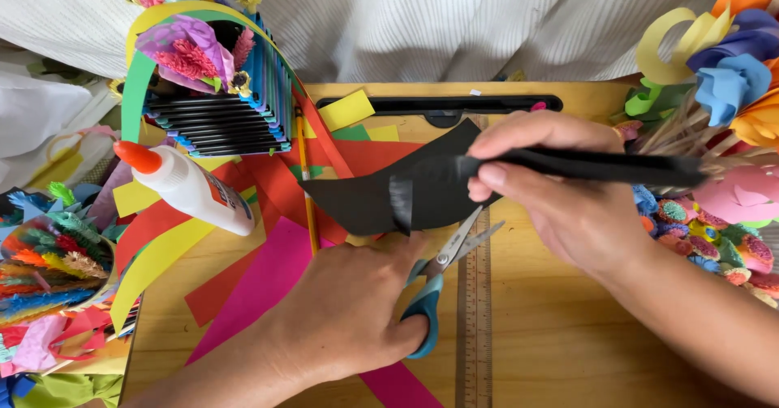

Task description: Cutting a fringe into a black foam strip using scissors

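Cutting with the scissors point(442, 274) clamped in my left hand point(349, 319), I've sliced partway into the black paper point(381, 193) lying on the surface point(560, 335). My right hand point(560, 189) pinches a freed black strip point(584, 167); most paper remains uncut.

One view only, from the camera worn on my head. It looks steeply down and forward onto the wooden bench point(568, 327), from close range, so the bench top fills most of the frame. My two forearms enter from the bottom edge, my left hand point(349, 315) low at centre and my right hand point(560, 189) right of centre. The far edge of the bench lies near the top, with a white ribbed cloth point(406, 19) beyond it. The bench's left and right ends are cut off by the frame. No second view exists, so no ground is shared.
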